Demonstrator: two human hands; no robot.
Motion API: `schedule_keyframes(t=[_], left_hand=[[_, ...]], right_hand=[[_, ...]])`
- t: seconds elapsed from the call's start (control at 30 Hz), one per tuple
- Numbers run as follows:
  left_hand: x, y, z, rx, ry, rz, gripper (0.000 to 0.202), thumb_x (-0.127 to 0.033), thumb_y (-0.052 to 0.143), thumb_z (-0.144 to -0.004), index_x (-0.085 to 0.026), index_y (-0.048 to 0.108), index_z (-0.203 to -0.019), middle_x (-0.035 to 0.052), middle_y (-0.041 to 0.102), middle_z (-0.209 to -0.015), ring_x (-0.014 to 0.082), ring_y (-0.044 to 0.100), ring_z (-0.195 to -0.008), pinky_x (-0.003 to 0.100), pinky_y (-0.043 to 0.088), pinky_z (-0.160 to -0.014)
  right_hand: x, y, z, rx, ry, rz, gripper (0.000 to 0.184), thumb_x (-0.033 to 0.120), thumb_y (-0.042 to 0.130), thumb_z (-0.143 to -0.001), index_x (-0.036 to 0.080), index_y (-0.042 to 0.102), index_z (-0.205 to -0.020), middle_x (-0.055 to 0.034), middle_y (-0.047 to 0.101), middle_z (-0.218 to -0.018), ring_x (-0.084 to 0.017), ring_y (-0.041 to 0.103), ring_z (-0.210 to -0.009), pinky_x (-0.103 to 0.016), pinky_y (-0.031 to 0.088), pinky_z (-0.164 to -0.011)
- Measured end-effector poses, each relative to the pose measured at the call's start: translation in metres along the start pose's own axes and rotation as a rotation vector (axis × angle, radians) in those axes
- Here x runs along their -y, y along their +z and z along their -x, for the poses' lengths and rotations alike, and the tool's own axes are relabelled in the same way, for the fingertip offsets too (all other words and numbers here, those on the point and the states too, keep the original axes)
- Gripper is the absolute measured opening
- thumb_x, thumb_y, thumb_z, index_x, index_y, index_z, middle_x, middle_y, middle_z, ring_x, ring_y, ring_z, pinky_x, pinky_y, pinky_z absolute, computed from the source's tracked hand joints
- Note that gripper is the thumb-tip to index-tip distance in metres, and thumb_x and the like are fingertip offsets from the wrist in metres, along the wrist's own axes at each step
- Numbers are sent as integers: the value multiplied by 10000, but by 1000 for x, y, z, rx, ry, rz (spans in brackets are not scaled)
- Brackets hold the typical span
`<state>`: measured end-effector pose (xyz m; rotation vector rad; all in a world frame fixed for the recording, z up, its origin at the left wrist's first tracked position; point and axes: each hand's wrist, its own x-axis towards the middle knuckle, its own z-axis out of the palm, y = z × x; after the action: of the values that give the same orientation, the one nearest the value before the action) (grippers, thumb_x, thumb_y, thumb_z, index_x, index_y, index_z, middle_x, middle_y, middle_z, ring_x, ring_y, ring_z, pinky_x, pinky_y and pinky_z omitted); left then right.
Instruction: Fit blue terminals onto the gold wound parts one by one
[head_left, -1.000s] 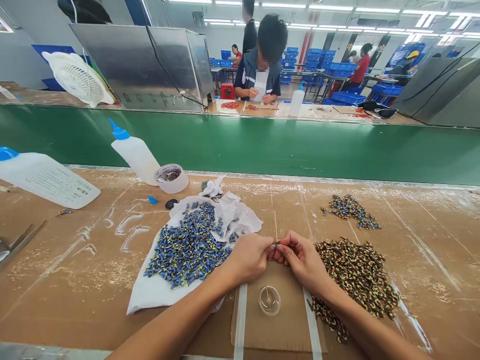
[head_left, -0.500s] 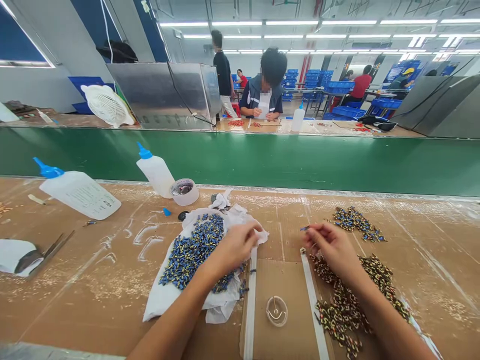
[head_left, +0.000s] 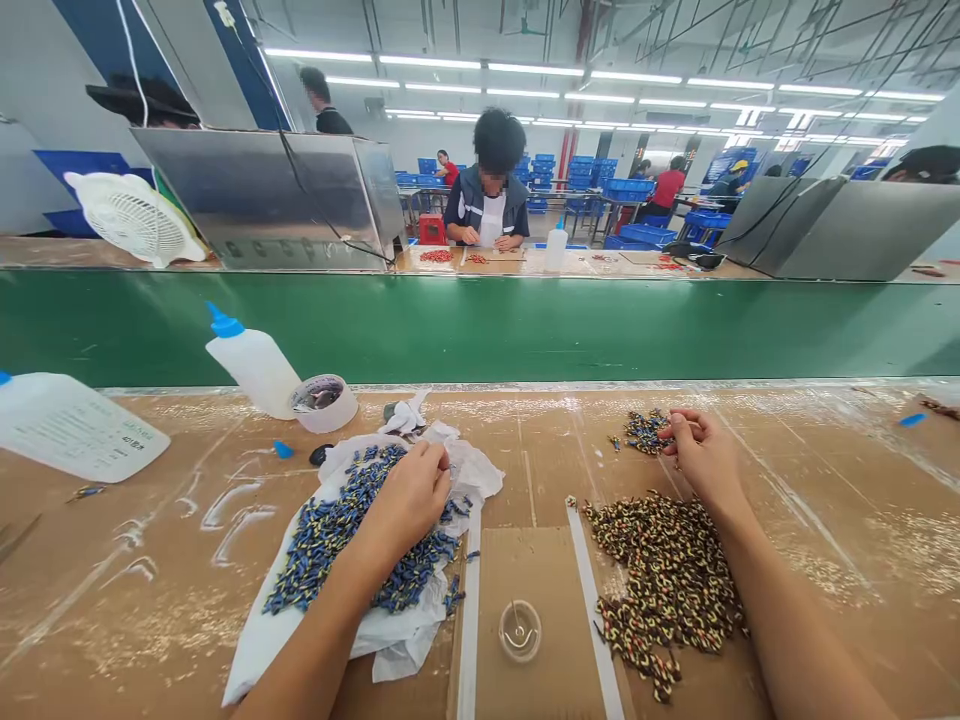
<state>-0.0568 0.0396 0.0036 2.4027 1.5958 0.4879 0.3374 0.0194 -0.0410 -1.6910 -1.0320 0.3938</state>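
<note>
My left hand (head_left: 409,495) rests on a heap of small blue parts (head_left: 337,530) that lies on a white plastic sheet (head_left: 405,640); its fingers are curled and pinched down into the heap. My right hand (head_left: 701,450) is stretched out to a small pile of blue assembled pieces (head_left: 645,430) at the back right, fingers bent over the pile's edge. Between my arms lies a large heap of brown and yellow parts (head_left: 667,580). What either hand's fingertips hold is hidden.
A small clear cup (head_left: 520,630) sits on a taped cardboard pad (head_left: 532,600) near me. Two white squeeze bottles with blue caps (head_left: 251,365) (head_left: 71,425) and a tape roll (head_left: 324,402) stand at the left. A green conveyor belt (head_left: 525,325) runs across; a person works beyond it.
My hands, joined at the centre a second ago, have parted: the left went onto the blue heap, the right reached out to the far small pile.
</note>
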Motion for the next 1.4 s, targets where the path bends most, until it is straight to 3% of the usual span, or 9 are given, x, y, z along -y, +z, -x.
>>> schedule_keyframes(t=[0.17, 0.37, 0.47, 0.63, 0.83, 1.07, 1.13, 1.3, 1.4], left_hand=[[-12, -7, 1, -8, -24, 183, 97, -135, 461, -808, -196, 461, -734, -19, 545, -668, 152, 508, -625, 260, 337, -599], [-31, 4, 6, 59, 39, 328, 86, -167, 431, -854, -197, 442, -773, -29, 515, -673, 137, 469, -621, 249, 310, -580], [-42, 8, 10, 127, 116, 373, 79, -176, 417, -874, -193, 441, -800, -28, 495, -694, 135, 444, -632, 250, 304, -585], [-54, 9, 17, 259, 169, 508, 116, -234, 420, -906, -186, 478, -817, -28, 511, -715, 127, 435, -639, 246, 307, -586], [-61, 20, 18, 249, 46, 798, 169, -296, 447, -909, -167, 534, -844, -5, 555, -766, 138, 496, -713, 241, 357, -631], [-63, 32, 16, 232, -79, 1036, 184, -314, 519, -867, -144, 550, -803, 13, 575, -750, 138, 527, -703, 234, 403, -636], [-60, 32, 16, 235, -83, 1057, 158, -299, 515, -871, -152, 542, -818, 14, 597, -741, 138, 547, -688, 236, 423, -635], [-55, 37, 17, 287, -62, 1114, 133, -296, 507, -883, -170, 543, -860, 10, 624, -719, 129, 576, -631, 240, 464, -623], [-56, 40, 18, 301, -60, 1141, 138, -307, 501, -888, -177, 547, -886, 0, 617, -704, 118, 573, -606, 227, 465, -599]], right_hand=[[32, 15, 32, 151, -66, -87, 386, 519, 521, -868, 168, 604, -1007, -59, 674, -744, -155, 598, -544, -232, 429, -461], [72, 46, 87, 552, -185, -192, 254, 393, 509, -926, 169, 613, -986, -42, 663, -752, -150, 598, -603, -257, 476, -550], [79, 63, 109, 721, -256, -209, 210, 311, 524, -927, 186, 618, -1068, -57, 684, -884, -167, 636, -729, -284, 513, -654], [81, 80, 128, 789, -350, -260, 186, 207, 551, -906, 206, 641, -1069, -50, 691, -952, -172, 646, -819, -283, 511, -726], [78, 82, 135, 661, -417, -189, 93, 205, 566, -899, 187, 636, -840, -30, 662, -783, -170, 603, -704, -270, 455, -654], [81, 80, 136, 691, -441, -156, 134, 245, 607, -881, 178, 599, -765, -19, 613, -745, -162, 555, -688, -258, 412, -641], [85, 74, 135, 773, -342, -169, 175, 298, 585, -901, 175, 599, -777, -4, 598, -704, -146, 523, -634, -243, 392, -594], [96, 57, 139, 1196, -233, -123, 188, 346, 580, -898, 179, 646, -841, 18, 574, -671, -132, 490, -606, -220, 363, -539], [99, 54, 144, 1262, -200, -109, 154, 336, 629, -866, 189, 664, -894, 16, 596, -696, -132, 497, -610, -220, 376, -542]])
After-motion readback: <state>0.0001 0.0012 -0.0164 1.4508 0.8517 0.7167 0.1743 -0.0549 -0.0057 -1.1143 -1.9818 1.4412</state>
